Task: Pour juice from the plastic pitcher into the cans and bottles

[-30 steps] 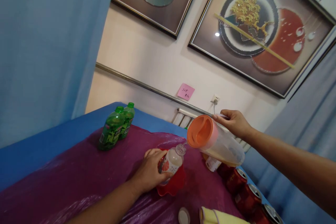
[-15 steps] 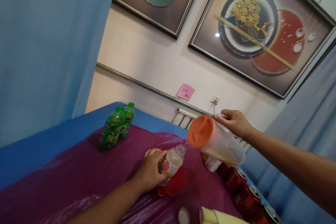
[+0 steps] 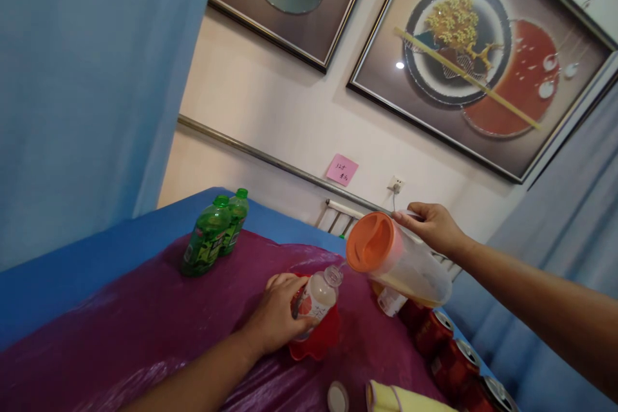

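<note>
Orange-lidded jug (image 3: 415, 273), tilted, handle (image 3: 410, 213) gripped by right hand (image 3: 434, 226), its lid (image 3: 369, 242) just beside a clear labelled bottle (image 3: 321, 296) (uncapped), left hand (image 3: 279, 314) clasped round bottle, red dish (image 3: 322, 338) at its base, purple-sheeted surface (image 3: 145, 315).

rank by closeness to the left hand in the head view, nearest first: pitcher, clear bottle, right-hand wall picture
1. Clear bottle: held in the left hand.
2. Pitcher: right of the bottle, tilted.
3. Right-hand wall picture: upper right.
</note>
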A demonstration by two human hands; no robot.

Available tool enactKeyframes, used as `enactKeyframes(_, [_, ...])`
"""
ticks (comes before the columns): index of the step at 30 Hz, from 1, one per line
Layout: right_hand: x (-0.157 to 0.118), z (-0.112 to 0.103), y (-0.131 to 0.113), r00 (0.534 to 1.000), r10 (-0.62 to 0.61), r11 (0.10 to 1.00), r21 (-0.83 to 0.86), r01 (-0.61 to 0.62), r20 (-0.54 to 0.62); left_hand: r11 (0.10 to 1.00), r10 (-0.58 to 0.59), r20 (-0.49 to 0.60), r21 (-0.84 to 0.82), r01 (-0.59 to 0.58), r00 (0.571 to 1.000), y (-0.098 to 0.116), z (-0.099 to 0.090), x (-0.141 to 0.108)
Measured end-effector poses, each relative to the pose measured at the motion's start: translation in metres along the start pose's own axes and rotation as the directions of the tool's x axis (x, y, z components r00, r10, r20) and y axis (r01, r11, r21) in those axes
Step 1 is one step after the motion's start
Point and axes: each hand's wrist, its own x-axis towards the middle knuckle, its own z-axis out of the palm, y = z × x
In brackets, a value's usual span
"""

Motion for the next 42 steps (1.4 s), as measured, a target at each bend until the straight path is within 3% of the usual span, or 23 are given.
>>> enactKeyframes(42, [-0.0011, 0.0001, -0.001, 1.0, 0.005, 1.0, -0.027, -0.004, 0.023, 1.0, 0.027, -0.004, 0.0, -0.027, 1.0, 0.0002, 0.0002, -0.0004])
